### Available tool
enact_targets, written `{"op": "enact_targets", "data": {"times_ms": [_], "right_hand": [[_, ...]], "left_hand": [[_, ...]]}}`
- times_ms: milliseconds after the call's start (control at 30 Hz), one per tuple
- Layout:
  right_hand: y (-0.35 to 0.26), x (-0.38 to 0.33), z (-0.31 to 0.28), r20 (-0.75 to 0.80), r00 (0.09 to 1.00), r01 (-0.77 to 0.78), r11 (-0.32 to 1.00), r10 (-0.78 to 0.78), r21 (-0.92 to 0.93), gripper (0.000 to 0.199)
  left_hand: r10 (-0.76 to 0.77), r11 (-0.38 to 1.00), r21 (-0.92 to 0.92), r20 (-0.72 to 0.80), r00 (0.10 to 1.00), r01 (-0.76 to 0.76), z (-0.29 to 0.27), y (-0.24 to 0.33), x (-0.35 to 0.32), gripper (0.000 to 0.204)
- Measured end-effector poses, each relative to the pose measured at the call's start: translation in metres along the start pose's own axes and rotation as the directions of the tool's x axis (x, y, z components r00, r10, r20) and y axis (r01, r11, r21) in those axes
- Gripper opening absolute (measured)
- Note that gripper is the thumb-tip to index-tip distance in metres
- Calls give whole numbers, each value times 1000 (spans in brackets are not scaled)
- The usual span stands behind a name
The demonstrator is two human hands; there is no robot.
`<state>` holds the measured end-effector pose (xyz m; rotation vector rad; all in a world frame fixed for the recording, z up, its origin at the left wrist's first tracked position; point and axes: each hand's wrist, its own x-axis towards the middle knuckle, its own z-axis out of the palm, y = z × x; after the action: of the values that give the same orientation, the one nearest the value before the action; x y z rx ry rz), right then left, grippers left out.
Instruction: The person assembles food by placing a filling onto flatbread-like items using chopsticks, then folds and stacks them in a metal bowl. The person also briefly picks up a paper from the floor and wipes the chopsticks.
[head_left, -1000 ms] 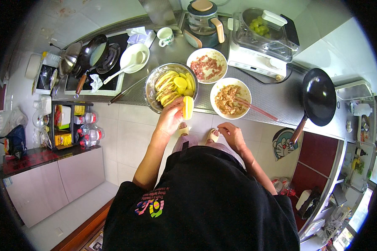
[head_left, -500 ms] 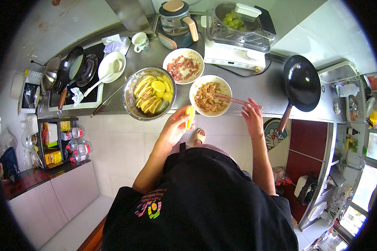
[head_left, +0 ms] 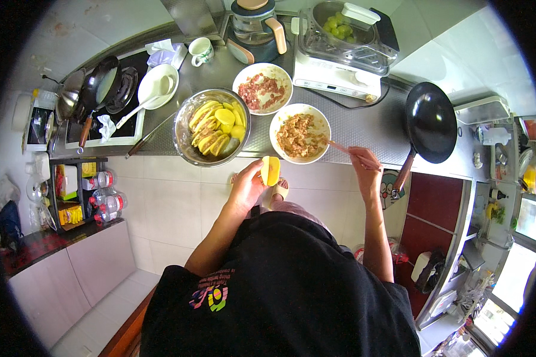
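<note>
Left hand [head_left: 247,187] closed around yellow slice [head_left: 271,171], held just below counter edge | right hand [head_left: 364,166] grips chopsticks [head_left: 339,147], tips in white bowl of minced filling [head_left: 299,133] | steel bowl of slices [head_left: 212,127] left of it

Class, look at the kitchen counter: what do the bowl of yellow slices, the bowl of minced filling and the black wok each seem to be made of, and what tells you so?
Bowl of yellow slices: probably stainless steel, given its shiny, mirror-like grey wall.
Bowl of minced filling: likely glazed ceramic, though possibly melamine; it is smooth, opaque white.
Black wok: seemingly dark metal, perhaps iron or coated steel, with a matte black inside.
</note>
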<state>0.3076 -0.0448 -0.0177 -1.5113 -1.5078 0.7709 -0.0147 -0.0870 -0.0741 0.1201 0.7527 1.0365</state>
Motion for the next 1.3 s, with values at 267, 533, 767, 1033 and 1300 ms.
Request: {"op": "enact_targets", "data": {"times_ms": [267, 533, 767, 1033, 1300], "right_hand": [[38, -4, 68, 75, 981, -191, 834, 178, 517, 13], [9, -14, 33, 104, 988, -145, 920, 115, 364, 15], [20, -1, 45, 124, 984, -168, 894, 127, 415, 19], [53, 6, 60, 139, 962, -270, 756, 234, 596, 24], [66, 16, 68, 225, 907, -395, 534, 355, 748, 23]], "left_hand": [[69, 998, -4, -82, 994, -69, 1, -6, -1, 32], [86, 990, -104, -113, 990, -98, -5, -7, -7, 29], [154, 982, -92, -113, 982, -165, 3, -11, -9, 27], [173, 977, -100, -128, 977, -186, 0, -10, -5, 26], [174, 981, -52, -156, 972, -184, 5, -11, -5, 33]]}}
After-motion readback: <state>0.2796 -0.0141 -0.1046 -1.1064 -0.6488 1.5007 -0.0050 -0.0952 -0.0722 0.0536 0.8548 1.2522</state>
